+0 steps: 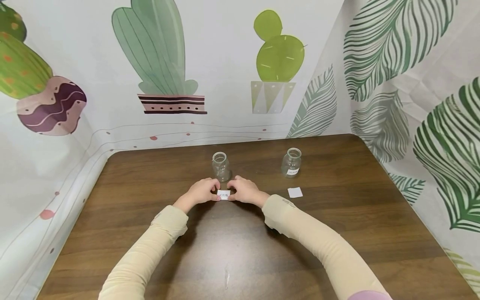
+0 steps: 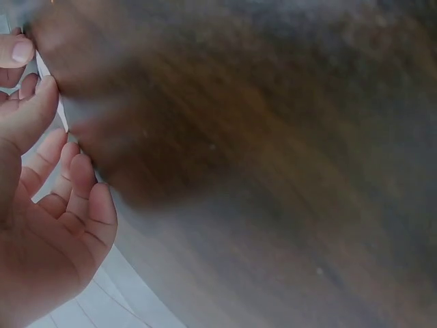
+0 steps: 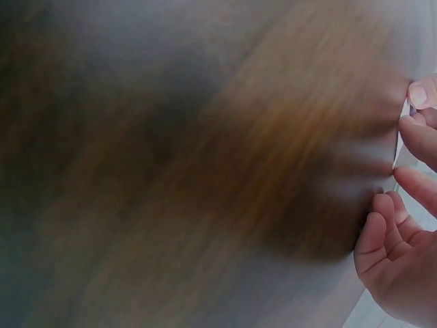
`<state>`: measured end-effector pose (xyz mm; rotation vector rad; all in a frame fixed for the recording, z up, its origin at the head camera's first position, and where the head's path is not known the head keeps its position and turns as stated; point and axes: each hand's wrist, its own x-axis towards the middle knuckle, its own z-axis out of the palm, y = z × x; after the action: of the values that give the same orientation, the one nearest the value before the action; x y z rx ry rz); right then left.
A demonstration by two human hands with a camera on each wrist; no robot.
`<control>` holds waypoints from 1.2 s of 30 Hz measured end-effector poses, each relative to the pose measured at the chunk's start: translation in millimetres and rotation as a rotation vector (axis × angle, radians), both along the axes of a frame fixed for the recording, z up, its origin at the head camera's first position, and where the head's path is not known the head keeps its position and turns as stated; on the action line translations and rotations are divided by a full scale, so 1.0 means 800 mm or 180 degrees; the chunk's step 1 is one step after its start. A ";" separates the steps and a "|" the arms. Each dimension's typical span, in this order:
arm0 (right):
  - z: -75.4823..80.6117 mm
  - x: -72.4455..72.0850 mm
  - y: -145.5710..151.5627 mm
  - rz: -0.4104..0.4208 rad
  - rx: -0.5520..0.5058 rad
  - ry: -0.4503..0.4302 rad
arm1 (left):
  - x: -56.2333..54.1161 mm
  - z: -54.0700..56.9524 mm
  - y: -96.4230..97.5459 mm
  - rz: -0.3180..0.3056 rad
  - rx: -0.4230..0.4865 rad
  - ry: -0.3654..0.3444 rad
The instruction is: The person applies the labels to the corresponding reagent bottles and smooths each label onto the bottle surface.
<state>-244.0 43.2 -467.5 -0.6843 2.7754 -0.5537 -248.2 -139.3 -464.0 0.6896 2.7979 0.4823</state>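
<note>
A small white paper label [image 1: 223, 194] with dark handwriting lies between the two hands. My left hand [image 1: 201, 191] pinches its left side between thumb and index finger. On the opposite side, my right hand [image 1: 246, 192] grips it the same way. Both wrist views show the label edge-on as a thin white strip [image 2: 63, 113], close to the table. Just behind the hands stands an open clear glass jar [image 1: 221, 167], upright and with no label seen on it.
A second glass jar [image 1: 291, 160] stands upright to the right, bearing a white written label [image 1: 293, 171]. In front of it lies a blank white paper piece [image 1: 295, 192]. The brown wooden table [image 1: 157, 162] meets a patterned cloth backdrop [image 1: 225, 62] at its back and sides.
</note>
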 end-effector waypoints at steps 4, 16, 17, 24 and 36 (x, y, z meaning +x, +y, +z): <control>0.000 0.002 -0.001 0.0002 0.0082 0.0009 | 0.001 -0.001 0.001 0.0008 0.0009 -0.0012; -0.002 0.002 -0.001 -0.0003 0.0068 0.0034 | 0.000 0.000 0.005 0.0140 0.0028 -0.0138; -0.002 0.002 -0.001 -0.0001 0.0058 0.0036 | 0.000 0.000 0.006 0.0170 0.0023 -0.0160; -0.003 0.003 0.000 0.0015 0.0031 0.0051 | -0.002 -0.002 0.006 0.0231 -0.0010 -0.0243; -0.003 0.003 0.002 0.0063 0.0004 0.0045 | 0.004 -0.003 0.007 0.0316 0.0285 -0.0143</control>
<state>-241.7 44.5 -470.1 -0.7174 2.7786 -0.5452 -245.2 -133.4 -466.6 0.5518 2.7925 0.6369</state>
